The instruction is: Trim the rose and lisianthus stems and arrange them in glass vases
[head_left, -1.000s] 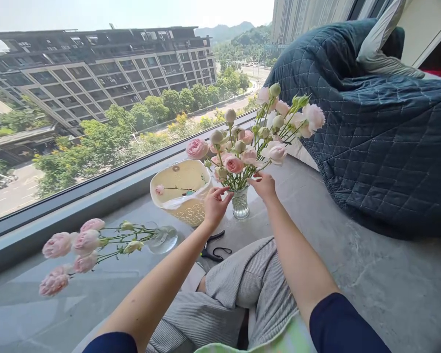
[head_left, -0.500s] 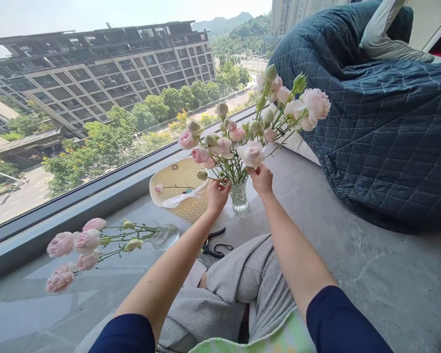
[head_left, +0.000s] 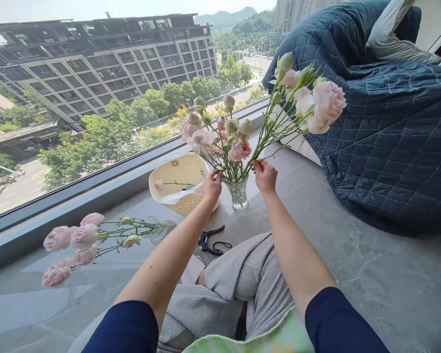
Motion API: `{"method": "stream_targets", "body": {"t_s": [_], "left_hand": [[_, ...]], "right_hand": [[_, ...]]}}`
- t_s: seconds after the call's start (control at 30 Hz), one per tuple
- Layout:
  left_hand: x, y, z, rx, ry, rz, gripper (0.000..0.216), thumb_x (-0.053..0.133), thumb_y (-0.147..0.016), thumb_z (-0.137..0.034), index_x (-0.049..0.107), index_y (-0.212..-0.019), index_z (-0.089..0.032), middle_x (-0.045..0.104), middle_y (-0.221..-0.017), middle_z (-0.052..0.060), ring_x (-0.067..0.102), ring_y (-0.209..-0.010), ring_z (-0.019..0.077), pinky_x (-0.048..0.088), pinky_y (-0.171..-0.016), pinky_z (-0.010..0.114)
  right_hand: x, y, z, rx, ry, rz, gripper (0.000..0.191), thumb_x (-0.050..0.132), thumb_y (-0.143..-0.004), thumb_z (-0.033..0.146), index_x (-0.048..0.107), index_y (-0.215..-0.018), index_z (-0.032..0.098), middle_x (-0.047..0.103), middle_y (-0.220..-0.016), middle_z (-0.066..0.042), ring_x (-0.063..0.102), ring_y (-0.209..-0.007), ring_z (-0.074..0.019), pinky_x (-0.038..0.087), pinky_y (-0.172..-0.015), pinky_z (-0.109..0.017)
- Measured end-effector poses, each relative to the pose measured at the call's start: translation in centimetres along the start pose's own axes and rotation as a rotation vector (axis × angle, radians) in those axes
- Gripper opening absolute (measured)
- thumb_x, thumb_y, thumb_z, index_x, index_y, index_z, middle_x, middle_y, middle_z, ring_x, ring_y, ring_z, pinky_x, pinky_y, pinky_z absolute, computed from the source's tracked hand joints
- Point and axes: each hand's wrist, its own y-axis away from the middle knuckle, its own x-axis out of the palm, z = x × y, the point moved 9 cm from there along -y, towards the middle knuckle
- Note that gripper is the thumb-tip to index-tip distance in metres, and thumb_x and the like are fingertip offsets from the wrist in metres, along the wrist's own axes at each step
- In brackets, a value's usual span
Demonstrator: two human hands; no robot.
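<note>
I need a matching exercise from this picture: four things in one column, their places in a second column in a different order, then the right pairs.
Things
1. glass vase
2. black-handled shears
3. loose pink flowers
4. cream basket

Places
A. lying at the far left of the stone ledge
B. beside the window frame
C. just beyond the striped trousers
D. between the left hand and the right hand

Pairs: 1-D, 2-C, 3-A, 4-B
</note>
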Motion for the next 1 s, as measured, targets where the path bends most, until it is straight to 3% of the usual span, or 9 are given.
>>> {"method": "stream_targets", "body": {"t_s": [0.2,0.33,0.43,0.5,0.6,0.73,1.0], "left_hand": [[-1.4,4.3,-1.5,0.123,-0.190,-0.251,0.026,0.065,-0.077,-0.037,0.050,-0.087,-0.018,0.056,-0.087,0.005,0.053,-0.074,0.0143,0.046,-0.072,0.028],[2.3,7.7,-4.5,0.356,-0.274,-0.027,0.019,0.058,-0.083,-0.037,0.054,-0.085,-0.018,0.058,-0.081,0.005,0.055,-0.070,0.0150,0.048,-0.073,0.029],[4.9,9.1,-5.8,0.399,-0.254,0.139,0.024,0.051,-0.088,-0.032,0.060,-0.104,-0.018,0.066,-0.101,0.010,0.062,-0.081,0.0177,0.050,-0.080,0.031],[5.7,9.3,-6.0,0.383,-0.260,0.192,0.036,0.048,-0.089,-0.031,0.055,-0.123,-0.020,0.063,-0.121,0.012,0.065,-0.091,0.0203,0.050,-0.087,0.035],[6.1,9.3,-5.7,0.358,-0.287,0.215,0.051,0.047,-0.090,-0.030,0.042,-0.139,-0.021,0.055,-0.136,0.013,0.064,-0.101,0.0236,0.048,-0.094,0.040],[5.9,9.3,-5.3,0.337,-0.260,0.206,0.058,0.047,-0.090,-0.029,0.033,-0.146,-0.021,0.050,-0.141,0.013,0.064,-0.106,0.0238,0.047,-0.097,0.039],[5.9,8.7,-4.7,0.265,-0.176,0.179,0.055,0.046,-0.088,-0.024,0.039,-0.142,-0.019,0.053,-0.138,0.014,0.062,-0.111,0.0226,0.047,-0.100,0.038]], "right_hand": [[-1.4,0.4,2.8,-0.127,0.162,-0.071,0.027,0.044,-0.094,0.038,0.059,-0.080,0.020,0.067,-0.067,-0.002,0.065,-0.066,-0.0174,0.045,-0.069,-0.025],[-1.9,0.5,3.8,-0.210,0.223,-0.116,0.031,0.039,-0.096,0.038,0.058,-0.080,0.020,0.066,-0.072,-0.005,0.062,-0.071,-0.0190,0.045,-0.071,-0.027],[-2.7,0.7,4.6,-0.278,0.217,-0.208,0.034,0.037,-0.096,0.040,0.058,-0.079,0.019,0.064,-0.085,-0.010,0.061,-0.084,-0.0206,0.046,-0.077,-0.030],[-3.4,0.7,5.1,-0.316,0.181,-0.274,0.036,0.035,-0.096,0.042,0.058,-0.082,0.020,0.062,-0.096,-0.013,0.060,-0.092,-0.0212,0.047,-0.082,-0.032],[-4.5,0.7,6.0,-0.358,0.122,-0.318,0.037,0.031,-0.097,0.043,0.058,-0.087,0.020,0.060,-0.101,-0.013,0.058,-0.098,-0.0223,0.047,-0.086,-0.035],[-6.7,0.5,7.5,-0.410,0.125,-0.382,0.038,0.030,-0.098,0.043,0.057,-0.085,0.020,0.060,-0.089,-0.010,0.059,-0.092,-0.0217,0.047,-0.085,-0.036],[-13.5,0.5,11.1,-0.495,0.194,-0.391,0.034,0.035,-0.097,0.044,0.056,-0.083,0.021,0.061,-0.077,-0.006,0.062,-0.075,-0.0191,0.049,-0.073,-0.035]]}}
